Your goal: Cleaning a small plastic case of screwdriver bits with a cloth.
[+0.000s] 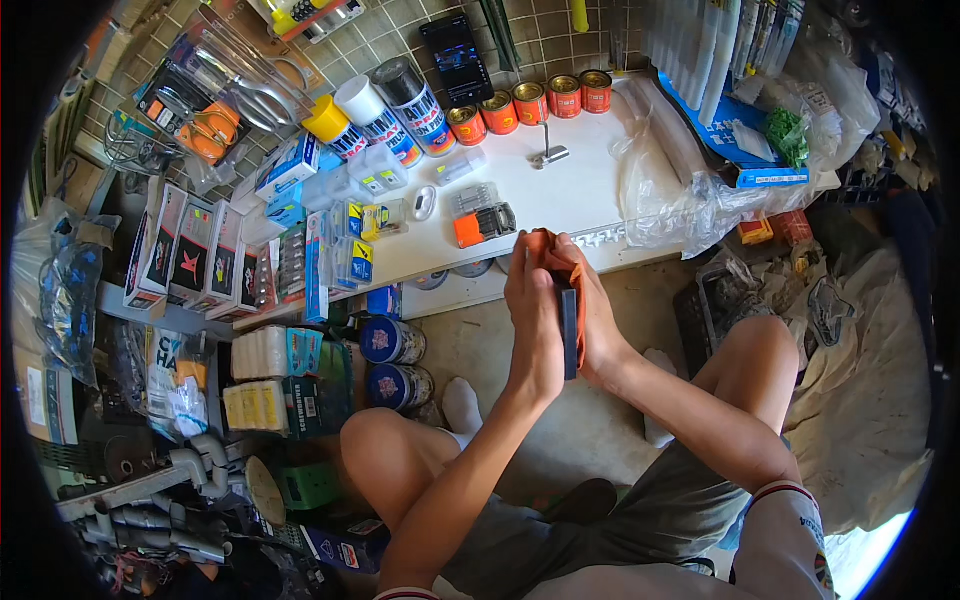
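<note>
My left hand and my right hand are pressed palm to palm above the floor, just off the front edge of a white shelf. Between them stands a thin, dark, flat rectangular object, seen edge-on. An orange cloth is bunched at its far end and runs down along the side under my right palm. The left palm lies against the dark object. My hands hide its faces, so its exact kind cannot be told. On the shelf beyond lies an orange-and-black item.
Several orange tins, spray cans and a phone line the tiled wall. A small metal fitting lies nearer. Boxes crowd the left; plastic wrap hangs over the shelf edge at right. My knees flank my arms.
</note>
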Tool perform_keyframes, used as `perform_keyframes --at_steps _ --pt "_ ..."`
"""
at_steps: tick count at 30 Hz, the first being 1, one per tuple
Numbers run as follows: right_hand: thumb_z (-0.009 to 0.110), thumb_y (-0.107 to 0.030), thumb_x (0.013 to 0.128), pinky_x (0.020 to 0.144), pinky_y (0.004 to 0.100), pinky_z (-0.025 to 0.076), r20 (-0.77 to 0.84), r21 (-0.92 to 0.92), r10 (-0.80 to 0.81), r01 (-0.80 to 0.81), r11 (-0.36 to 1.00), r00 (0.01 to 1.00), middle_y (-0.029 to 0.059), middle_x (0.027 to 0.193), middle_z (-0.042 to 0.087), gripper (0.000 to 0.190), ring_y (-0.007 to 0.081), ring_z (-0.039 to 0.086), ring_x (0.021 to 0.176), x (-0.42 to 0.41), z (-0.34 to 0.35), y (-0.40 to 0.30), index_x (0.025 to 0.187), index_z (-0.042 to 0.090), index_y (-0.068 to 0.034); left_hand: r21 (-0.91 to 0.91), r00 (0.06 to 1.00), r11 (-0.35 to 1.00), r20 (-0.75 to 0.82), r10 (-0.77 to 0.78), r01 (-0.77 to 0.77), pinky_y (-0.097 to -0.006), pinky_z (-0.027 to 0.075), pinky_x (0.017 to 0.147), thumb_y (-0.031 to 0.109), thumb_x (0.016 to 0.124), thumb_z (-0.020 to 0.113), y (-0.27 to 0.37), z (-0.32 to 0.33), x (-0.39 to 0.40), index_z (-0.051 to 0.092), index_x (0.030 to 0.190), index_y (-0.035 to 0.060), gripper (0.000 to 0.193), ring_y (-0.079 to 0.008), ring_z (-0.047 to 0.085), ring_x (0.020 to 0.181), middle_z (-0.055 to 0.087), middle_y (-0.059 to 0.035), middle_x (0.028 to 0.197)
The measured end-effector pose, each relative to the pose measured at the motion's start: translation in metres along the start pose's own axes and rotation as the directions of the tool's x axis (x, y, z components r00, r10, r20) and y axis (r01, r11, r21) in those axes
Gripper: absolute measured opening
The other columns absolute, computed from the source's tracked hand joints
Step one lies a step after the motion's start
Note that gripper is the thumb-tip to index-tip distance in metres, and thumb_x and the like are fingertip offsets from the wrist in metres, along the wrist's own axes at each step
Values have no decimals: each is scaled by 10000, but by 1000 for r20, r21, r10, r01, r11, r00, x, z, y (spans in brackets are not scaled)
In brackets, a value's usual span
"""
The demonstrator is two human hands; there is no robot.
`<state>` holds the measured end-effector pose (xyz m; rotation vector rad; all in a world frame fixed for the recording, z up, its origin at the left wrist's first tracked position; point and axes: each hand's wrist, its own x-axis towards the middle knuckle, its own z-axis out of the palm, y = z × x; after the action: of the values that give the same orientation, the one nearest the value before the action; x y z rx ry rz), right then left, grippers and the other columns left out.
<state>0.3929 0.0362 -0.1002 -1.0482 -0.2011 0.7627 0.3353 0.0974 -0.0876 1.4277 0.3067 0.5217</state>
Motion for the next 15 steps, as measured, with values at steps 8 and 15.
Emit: perform_keyframes --at_steps 8,15 --pt "515 -414 1080 793 264 493 -279 -51 -186 179 983 942 41 985 656 451 92 581 867 10 7 -35 1126 652 13 -162 942 935 169 -290 316 -327 380 1129 587 1088 256 51 -4 -4 413 1511 -10 748 -179 531 1297 527 -118 1442" --pt "464 -380 1100 780 291 508 -232 -262 -348 286 922 908 78 903 675 470 113 612 826 11 9 -43 1026 658 41 -5 993 995 61 -99 100 -322 445 1032 484 1108 336 59 -1 -10 476 1442 -74 666 -156 565 1199 579 -144 1367"
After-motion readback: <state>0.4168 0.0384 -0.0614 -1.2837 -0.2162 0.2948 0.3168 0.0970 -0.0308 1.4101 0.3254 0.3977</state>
